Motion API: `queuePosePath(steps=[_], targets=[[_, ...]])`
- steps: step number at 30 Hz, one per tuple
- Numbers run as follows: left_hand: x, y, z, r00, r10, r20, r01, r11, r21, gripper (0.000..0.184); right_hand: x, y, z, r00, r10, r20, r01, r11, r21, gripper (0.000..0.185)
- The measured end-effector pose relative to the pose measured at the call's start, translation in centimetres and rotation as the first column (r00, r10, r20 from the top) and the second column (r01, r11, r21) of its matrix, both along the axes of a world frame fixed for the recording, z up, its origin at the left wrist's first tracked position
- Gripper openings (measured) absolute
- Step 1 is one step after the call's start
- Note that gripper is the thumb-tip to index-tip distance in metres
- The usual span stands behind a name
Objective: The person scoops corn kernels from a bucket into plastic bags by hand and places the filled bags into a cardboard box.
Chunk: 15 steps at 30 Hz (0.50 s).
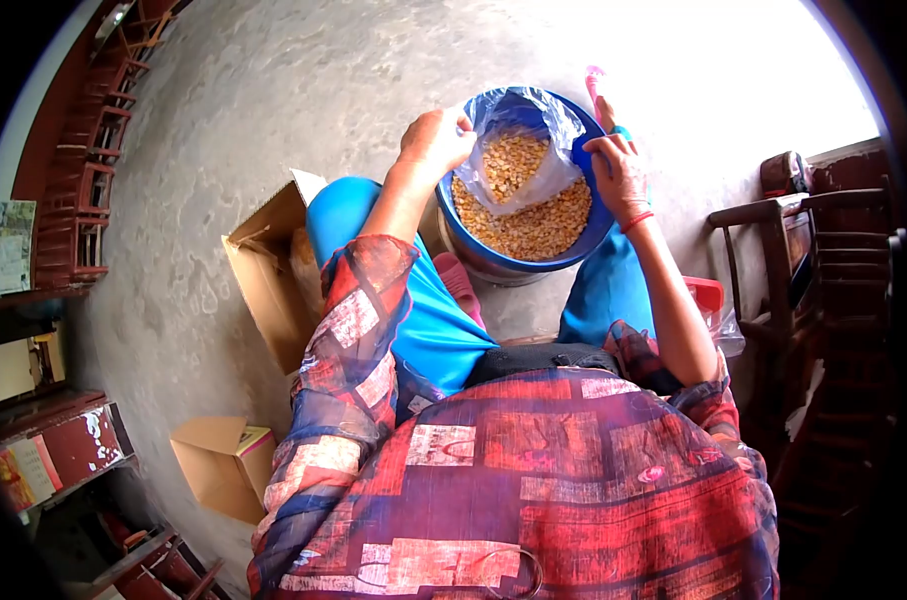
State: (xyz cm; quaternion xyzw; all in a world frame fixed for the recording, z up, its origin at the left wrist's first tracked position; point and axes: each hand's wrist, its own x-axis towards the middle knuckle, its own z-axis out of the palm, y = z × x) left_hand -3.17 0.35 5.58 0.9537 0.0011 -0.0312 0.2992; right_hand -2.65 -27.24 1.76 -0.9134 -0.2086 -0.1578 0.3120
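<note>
A clear plastic bag (565,125) with its mouth spread lies inside a blue bucket (460,238) between my knees. Dried yellow corn kernels (533,232) fill the bottom of the bucket, and more kernels show in the bag. At the bucket's left rim, my left hand (437,142) pinches the bag's edge, its thumb and fingers closed. Opposite it, my right hand (620,178), a red band on the wrist, has its fingers closed at the bag's right edge over the rim. Its fingertips are partly hidden.
An open cardboard box (263,265) stands by my left leg, and a smaller box (223,462) sits behind it. Wooden chairs (848,235) stand on the right, near a red plastic item (705,293). Wooden furniture (88,190) lines the left wall.
</note>
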Motion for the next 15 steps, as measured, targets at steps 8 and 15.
queuePosePath(steps=[8,15], targets=[[-0.3,0.3,0.9,0.99,-0.038,-0.137,0.03,0.998,-0.061,0.025,-0.5,0.4,0.0,0.991,0.01,0.131,0.002,0.996,-0.089,0.012],[0.1,0.4,1.5,0.976,0.193,0.101,-0.21,0.954,0.214,0.042,-0.2,0.3,-0.2,0.992,0.014,0.124,-0.005,0.997,-0.073,0.008]])
